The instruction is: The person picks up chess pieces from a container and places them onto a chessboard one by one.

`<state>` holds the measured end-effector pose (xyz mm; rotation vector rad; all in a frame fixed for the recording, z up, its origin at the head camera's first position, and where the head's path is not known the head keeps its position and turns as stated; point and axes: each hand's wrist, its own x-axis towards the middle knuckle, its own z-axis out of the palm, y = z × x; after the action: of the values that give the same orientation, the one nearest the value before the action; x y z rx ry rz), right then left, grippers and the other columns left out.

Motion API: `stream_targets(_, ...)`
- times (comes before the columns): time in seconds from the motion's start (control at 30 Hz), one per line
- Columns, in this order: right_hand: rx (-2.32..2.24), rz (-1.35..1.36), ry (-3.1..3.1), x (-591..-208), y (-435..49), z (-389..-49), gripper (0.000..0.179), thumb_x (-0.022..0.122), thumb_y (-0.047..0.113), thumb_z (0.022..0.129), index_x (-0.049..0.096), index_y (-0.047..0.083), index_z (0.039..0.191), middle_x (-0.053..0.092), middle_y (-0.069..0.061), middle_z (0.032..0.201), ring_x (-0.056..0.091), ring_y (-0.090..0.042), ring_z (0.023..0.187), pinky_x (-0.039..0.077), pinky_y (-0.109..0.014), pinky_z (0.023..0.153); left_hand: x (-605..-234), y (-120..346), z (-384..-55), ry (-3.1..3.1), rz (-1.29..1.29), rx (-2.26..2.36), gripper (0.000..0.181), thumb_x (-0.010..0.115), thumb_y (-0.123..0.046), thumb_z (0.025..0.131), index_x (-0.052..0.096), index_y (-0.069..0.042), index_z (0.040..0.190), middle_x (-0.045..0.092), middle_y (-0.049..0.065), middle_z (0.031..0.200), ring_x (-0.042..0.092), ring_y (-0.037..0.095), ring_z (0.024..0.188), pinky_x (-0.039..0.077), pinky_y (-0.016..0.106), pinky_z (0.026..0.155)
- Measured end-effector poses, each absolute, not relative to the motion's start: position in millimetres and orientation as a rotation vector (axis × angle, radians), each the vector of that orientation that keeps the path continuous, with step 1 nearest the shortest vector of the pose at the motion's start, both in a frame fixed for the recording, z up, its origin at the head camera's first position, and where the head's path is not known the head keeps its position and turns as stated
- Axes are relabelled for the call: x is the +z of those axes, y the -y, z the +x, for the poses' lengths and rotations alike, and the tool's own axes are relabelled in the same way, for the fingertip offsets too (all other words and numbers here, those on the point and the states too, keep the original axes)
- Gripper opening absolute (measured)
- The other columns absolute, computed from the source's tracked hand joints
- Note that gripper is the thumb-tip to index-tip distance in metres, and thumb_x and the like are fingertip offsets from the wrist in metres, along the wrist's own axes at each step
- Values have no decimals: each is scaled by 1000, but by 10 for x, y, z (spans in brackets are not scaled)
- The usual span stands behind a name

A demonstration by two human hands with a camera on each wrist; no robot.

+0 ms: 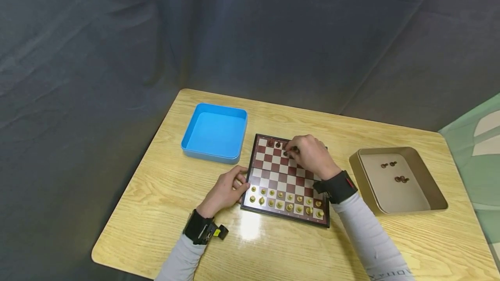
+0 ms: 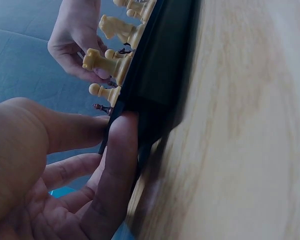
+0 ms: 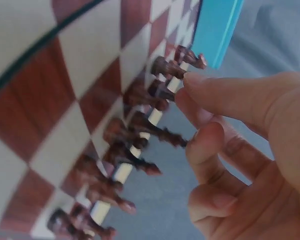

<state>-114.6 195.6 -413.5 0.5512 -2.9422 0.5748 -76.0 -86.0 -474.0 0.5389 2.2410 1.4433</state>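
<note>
A chessboard [image 1: 278,172] with red-brown and white squares lies on the table, pale yellow pieces [image 1: 289,207] in two rows along its near side. Dark brown pieces [image 3: 122,160] stand along the far side. At the board's left edge my left hand [image 1: 226,189] grips the rim, thumb above and a finger against the side, as the left wrist view shows. Over the far rows, my right hand [image 1: 310,153] pinches a small dark chess piece [image 3: 161,90] between thumb and forefinger; the fingertips cover its top, so its kind is hard to tell.
A blue tray [image 1: 211,157] sits left of the board, near the table's back. To the right stands a beige box [image 1: 369,181] holding several dark pieces [image 1: 401,179]. A dark curtain [image 1: 250,47] hangs behind the wooden table [image 1: 156,211].
</note>
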Motion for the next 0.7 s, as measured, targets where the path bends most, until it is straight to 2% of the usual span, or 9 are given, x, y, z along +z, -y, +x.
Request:
stream_targets(0.27, 489, 486, 2897, -3856, -2218, -1014, 12, 65, 13, 76, 66, 23, 83, 59, 7, 85, 49, -3, 57, 41, -22, 43, -4778, 859, -767, -2222, 570, 1479, 40, 56, -14, 84, 42, -13, 121, 53, 4, 86, 57, 15, 54, 49, 26, 41)
stream_targets(0.43, 474, 431, 2867, -3750, -2451, -948, 10, 64, 15, 77, 66, 20, 85, 58, 6, 86, 45, -4, 53, 38, -23, 41, -4776, 894, -765, -2256, 559, 1468, 39, 57, -16, 84, 42, -14, 121, 53, 1, 85, 57, 14, 53, 49, 26, 41)
stream_targets(0.7, 447, 242, 2861, -3659, -2936, -705, 7, 64, 18, 78, 65, 18, 85, 56, 6, 77, 44, -7, 50, 35, -25, 37, -4759, 873, -755, -2242, 561, 1458, 40, 56, -17, 85, 42, -14, 122, 53, 2, 86, 56, 15, 53, 49, 26, 42)
